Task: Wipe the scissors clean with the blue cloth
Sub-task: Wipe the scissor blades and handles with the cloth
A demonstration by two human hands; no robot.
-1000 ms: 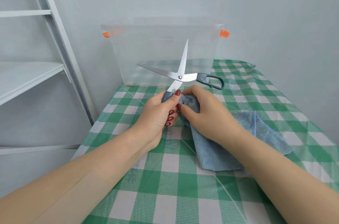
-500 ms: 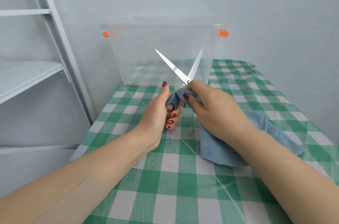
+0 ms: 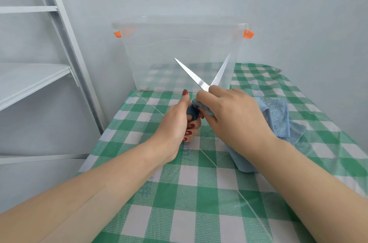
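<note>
Over the checked tabletop's (image 3: 179, 193) far half, the left hand (image 3: 175, 121) grips the scissors (image 3: 196, 79) by a blue handle (image 3: 192, 112), blades (image 3: 219, 72) splayed up and away. The right hand (image 3: 235, 117) pinches the blue cloth (image 3: 276, 115) at the pivot.

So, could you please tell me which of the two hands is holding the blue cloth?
The right hand grips the blue cloth, bunched against the scissors below the open blades. The left hand holds only the scissors' dark blue handle.
</note>
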